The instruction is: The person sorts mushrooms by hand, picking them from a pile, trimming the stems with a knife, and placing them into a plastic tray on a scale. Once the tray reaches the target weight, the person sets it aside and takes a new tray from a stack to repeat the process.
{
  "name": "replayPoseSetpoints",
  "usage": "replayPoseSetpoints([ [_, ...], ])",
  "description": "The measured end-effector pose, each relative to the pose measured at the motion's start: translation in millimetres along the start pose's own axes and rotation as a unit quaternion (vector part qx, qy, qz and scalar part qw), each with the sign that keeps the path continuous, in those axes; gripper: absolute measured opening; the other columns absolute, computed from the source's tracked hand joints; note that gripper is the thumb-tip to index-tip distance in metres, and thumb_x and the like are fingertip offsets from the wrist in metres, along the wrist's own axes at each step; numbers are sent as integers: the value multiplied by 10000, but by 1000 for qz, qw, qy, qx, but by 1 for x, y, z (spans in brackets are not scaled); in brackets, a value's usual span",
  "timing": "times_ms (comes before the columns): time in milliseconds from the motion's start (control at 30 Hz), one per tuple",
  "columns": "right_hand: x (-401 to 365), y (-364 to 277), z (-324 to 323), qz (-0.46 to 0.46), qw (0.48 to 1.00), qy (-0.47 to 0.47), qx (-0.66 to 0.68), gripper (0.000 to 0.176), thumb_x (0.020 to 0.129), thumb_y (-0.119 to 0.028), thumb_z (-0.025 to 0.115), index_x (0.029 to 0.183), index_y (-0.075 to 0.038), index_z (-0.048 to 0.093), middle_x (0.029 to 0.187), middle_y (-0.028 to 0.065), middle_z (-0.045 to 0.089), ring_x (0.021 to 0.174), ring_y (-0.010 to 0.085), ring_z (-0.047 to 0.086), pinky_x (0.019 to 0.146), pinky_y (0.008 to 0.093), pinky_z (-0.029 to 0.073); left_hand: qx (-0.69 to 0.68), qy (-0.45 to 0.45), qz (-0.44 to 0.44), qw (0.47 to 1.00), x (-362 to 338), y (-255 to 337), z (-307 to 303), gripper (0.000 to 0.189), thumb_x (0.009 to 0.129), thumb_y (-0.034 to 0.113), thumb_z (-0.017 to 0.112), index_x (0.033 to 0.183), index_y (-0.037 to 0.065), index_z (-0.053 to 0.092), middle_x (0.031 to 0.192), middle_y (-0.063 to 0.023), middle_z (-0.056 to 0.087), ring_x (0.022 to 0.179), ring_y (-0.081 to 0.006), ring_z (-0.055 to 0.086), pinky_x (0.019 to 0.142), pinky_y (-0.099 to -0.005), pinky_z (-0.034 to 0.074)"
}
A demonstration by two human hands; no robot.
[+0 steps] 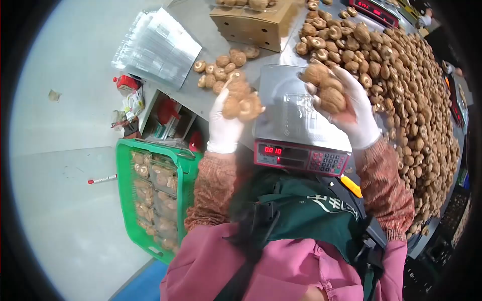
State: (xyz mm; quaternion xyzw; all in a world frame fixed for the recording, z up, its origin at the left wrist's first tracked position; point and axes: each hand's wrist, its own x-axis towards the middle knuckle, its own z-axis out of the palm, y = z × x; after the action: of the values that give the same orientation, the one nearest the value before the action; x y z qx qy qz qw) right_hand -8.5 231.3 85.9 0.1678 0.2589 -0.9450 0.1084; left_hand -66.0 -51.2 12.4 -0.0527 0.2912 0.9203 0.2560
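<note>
My left hand, in a white glove, is closed around several brown mushrooms left of the scale. On the right, my right hand, also gloved, holds more mushrooms above the scale's right side. Between them lies the metal pan of the scale, with a clear plastic tray on it. The red-lit scale display reads 0.010. Behind my left hand, loose mushrooms sit on the grey table.
A large mushroom heap covers the right side. Stacked clear trays and a cardboard box stand at the back. A green basket of packed mushrooms is at lower left. An orange-handled tool lies below the scale.
</note>
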Motion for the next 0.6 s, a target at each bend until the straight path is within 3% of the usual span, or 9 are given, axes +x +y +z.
replayPoseSetpoints([
  [33, 21, 5, 18, 12, 1000, -4, -3, 370, 1015, -314, 556, 1267, -45, 524, 1196, 173, 620, 1007, 307, 681, 756, 390, 603, 17, -4, 10, 1000, 4, 6, -19, 520, 1025, 398, 443, 1427, 70, 468, 1354, -152, 568, 1233, -351, 555, 1023, -675, 412],
  [167, 134, 32, 50, 65, 997, 32, -5, 347, 1029, -272, 488, 1261, -14, 487, 1218, 205, 588, 1023, 393, 663, 808, 487, 612, 3, 61, 26, 998, 7, 15, -63, 471, 1026, 361, 472, 1402, 77, 488, 1322, -124, 584, 1192, -314, 581, 960, -640, 475],
  [267, 201, 46, 50, 69, 995, 57, -43, 364, 1025, -255, 471, 1276, 8, 462, 1221, 202, 569, 1036, 383, 636, 855, 535, 590, 29, 139, 66, 988, 12, 13, -71, 444, 1027, 321, 501, 1397, 77, 488, 1311, -110, 583, 1181, -296, 589, 905, -594, 530],
  [367, 251, 64, 40, 29, 987, 105, -121, 382, 1020, -291, 477, 1292, -24, 467, 1209, 217, 561, 1092, 372, 599, 921, 553, 551, 130, 157, 155, 967, 35, 25, -90, 437, 1031, 290, 505, 1403, 63, 475, 1341, -110, 557, 1205, -290, 580, 970, -533, 515],
  [400, 254, 68, 43, 37, 979, 124, -155, 380, 1017, -293, 486, 1291, -31, 466, 1219, 214, 552, 1110, 368, 589, 941, 562, 534, 149, 155, 195, 957, 44, 34, -87, 469, 1020, 232, 542, 1431, 36, 430, 1375, -112, 526, 1245, -276, 550, 1049, -440, 468],
  [500, 254, 68, 47, 37, 957, 152, -243, 395, 1011, -286, 514, 1309, -37, 437, 1268, 205, 520, 1149, 375, 565, 997, 575, 493, 198, 234, 244, 920, 72, 56, -65, 554, 987, 203, 613, 1456, 11, 391, 1407, -130, 488, 1295, -273, 501, 1101, -373, 405],
  [567, 255, 56, 28, 19, 947, 135, -290, 441, 1012, -260, 536, 1349, -20, 385, 1325, 199, 494, 1158, 402, 558, 1027, 564, 476, 316, 239, 317, 862, 110, 61, -80, 612, 960, 214, 660, 1463, 5, 383, 1416, -154, 474, 1318, -287, 467, 1111, -392, 389],
  [600, 245, 53, 29, -8, 983, 67, -171, 442, 1008, -252, 549, 1358, -23, 405, 1333, 209, 483, 1203, 432, 526, 1057, 574, 440, 373, 239, 351, 825, 128, 62, -90, 641, 947, 220, 684, 1467, 1, 379, 1421, -166, 467, 1330, -294, 450, 1116, -402, 381],
])
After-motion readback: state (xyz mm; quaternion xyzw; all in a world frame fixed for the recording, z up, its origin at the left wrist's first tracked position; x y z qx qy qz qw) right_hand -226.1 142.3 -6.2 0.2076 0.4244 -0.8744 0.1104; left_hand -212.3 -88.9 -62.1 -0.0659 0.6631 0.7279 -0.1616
